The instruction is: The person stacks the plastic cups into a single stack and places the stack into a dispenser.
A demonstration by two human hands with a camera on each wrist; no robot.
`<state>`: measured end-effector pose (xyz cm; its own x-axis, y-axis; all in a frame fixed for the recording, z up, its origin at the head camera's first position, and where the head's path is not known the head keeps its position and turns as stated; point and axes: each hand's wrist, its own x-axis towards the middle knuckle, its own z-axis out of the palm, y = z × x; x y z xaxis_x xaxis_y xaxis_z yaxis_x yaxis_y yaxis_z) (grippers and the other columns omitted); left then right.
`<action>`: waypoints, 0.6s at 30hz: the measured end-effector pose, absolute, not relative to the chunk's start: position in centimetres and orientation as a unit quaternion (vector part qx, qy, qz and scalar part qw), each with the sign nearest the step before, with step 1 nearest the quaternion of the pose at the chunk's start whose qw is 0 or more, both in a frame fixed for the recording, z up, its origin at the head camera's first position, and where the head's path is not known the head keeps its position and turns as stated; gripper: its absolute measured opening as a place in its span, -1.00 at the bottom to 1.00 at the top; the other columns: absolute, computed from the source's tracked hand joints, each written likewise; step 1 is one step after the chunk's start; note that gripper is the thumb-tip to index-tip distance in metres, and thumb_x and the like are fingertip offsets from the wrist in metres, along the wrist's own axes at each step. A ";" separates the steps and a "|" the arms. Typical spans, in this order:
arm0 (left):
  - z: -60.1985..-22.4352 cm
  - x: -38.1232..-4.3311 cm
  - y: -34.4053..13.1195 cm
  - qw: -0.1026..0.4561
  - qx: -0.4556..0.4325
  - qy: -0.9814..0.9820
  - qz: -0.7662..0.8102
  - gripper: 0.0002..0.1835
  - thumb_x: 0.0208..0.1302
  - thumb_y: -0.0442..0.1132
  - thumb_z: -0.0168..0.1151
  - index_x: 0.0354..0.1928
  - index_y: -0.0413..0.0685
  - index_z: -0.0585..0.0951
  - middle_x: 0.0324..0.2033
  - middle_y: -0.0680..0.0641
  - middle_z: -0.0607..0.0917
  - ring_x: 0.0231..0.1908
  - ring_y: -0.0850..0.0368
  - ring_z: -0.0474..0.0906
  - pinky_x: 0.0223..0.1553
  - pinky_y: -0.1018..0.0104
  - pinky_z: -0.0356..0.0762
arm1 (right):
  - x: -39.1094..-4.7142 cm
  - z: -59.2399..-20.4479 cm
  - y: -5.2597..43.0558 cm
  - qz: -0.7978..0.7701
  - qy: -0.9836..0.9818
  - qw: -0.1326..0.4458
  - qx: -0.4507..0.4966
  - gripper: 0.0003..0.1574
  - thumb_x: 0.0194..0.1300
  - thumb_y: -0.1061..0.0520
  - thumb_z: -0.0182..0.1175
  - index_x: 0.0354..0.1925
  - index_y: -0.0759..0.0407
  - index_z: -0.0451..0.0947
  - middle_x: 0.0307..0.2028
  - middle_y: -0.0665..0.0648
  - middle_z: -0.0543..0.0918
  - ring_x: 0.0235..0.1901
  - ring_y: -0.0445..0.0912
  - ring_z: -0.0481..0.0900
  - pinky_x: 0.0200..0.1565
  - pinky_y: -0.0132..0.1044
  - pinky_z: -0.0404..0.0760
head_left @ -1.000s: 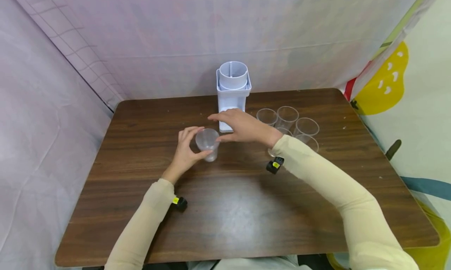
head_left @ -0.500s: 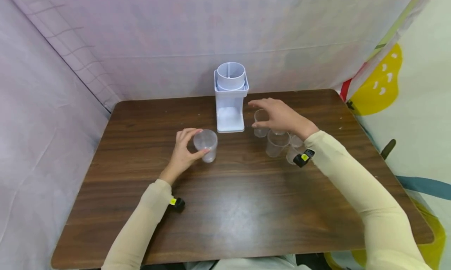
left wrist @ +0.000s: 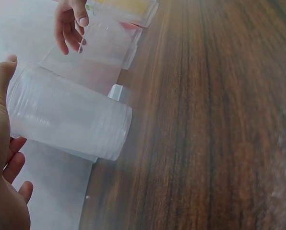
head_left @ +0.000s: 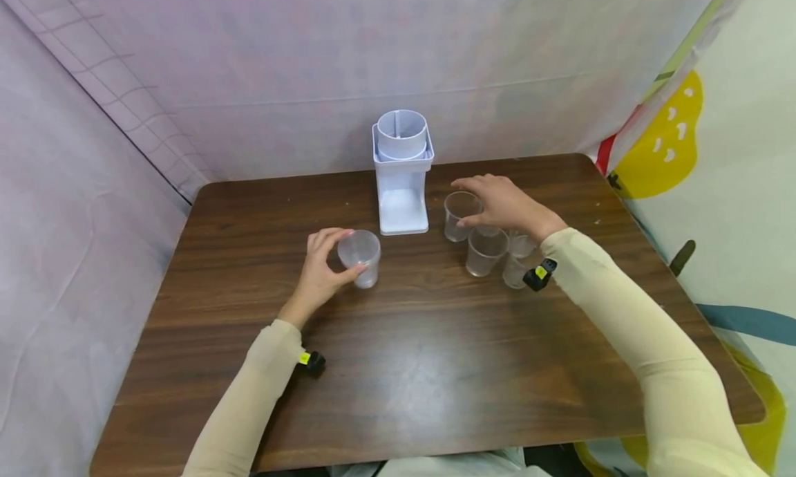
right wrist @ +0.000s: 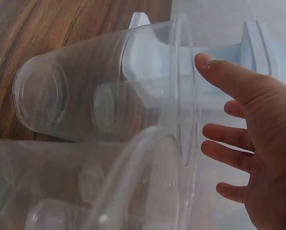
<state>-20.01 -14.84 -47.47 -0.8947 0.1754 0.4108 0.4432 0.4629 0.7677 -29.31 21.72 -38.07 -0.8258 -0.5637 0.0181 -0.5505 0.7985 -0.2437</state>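
I judge the held cup [head_left: 363,256] light, thin-walled and apt to buckle, best taken just under the rim, where the left hand [head_left: 318,273] pinches it. It is translucent, tapered, nearer the worktop's [head_left: 385,352] back edge than its front. The right hand [head_left: 506,204] spreads around another cup [head_left: 456,229]; contact I cannot tell.

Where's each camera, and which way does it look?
On the head: forward and down at a brown wooden table; cream sleeves, left grip and right grip show.
On the left wrist: toward the held clear plastic cup; both grips show.
On the right wrist: toward other clear plastic cups; right grip shows.
Head and right wrist share a white plastic stand.
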 end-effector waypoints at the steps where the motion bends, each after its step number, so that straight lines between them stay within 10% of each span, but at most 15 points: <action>1: -47.5 -20.0 -14.8 0.136 -0.182 -0.844 -0.485 -0.29 -0.06 -0.16 0.60 0.20 0.00 0.55 0.17 -0.10 0.52 0.19 -0.05 0.25 0.25 -0.10 0.26 | -29.4 -38.1 21.7 -0.118 0.948 0.028 -0.293 0.01 0.13 -0.20 0.43 0.43 0.06 0.26 0.36 0.14 0.45 0.26 0.13 0.43 0.38 0.22 0.21; 18: -47.6 -19.9 -14.6 0.090 -0.135 -0.842 -0.515 -0.26 -0.05 -0.14 0.58 0.23 0.05 0.49 0.20 -0.14 0.47 0.24 -0.10 0.36 0.35 -0.23 0.22 | -29.8 -38.8 21.6 -0.143 0.947 0.044 -0.285 -0.03 0.16 -0.10 0.43 0.43 0.05 0.25 0.35 0.18 0.44 0.25 0.14 0.45 0.28 0.12 0.42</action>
